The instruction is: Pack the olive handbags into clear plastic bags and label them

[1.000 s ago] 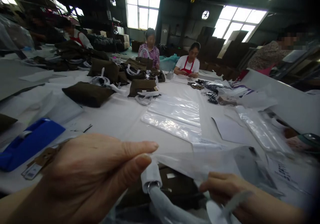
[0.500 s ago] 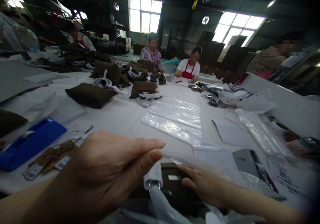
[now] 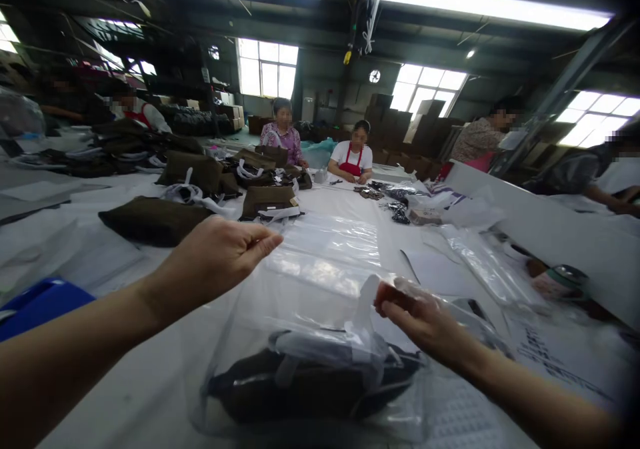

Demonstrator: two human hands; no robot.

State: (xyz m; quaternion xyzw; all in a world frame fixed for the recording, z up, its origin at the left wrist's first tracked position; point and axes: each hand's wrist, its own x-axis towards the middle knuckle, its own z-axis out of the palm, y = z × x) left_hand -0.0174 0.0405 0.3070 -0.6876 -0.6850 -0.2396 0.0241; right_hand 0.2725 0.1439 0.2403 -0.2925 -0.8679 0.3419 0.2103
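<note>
A clear plastic bag [image 3: 235, 342] stands in front of me with a dark olive handbag [image 3: 300, 389] lying inside it, its pale wrapped handles [image 3: 330, 345] on top. My left hand [image 3: 215, 255] is closed in a pinch at the plastic bag's upper left edge. My right hand [image 3: 420, 315] has its fingers curled at the opening on the right, with clear film over and around it. Beside those fingers a whitish strip [image 3: 364, 302] sticks up from the handbag. The film partly hides where the right fingertips press.
Flat clear plastic bags [image 3: 335, 235] lie beyond my hands. Several olive handbags [image 3: 155, 221] are heaped at the left, near a blue tape dispenser [image 3: 45, 305]. Rolled film [image 3: 480, 262] and a lidded cup [image 3: 560, 281] sit at the right. A co-worker in a red apron [image 3: 353, 159] works across the table.
The handbag now lies inside the plastic bag. My left hand has moved up and away, drawing up the film; my right hand has left the handbag's top and risen. The view has tilted up.
</note>
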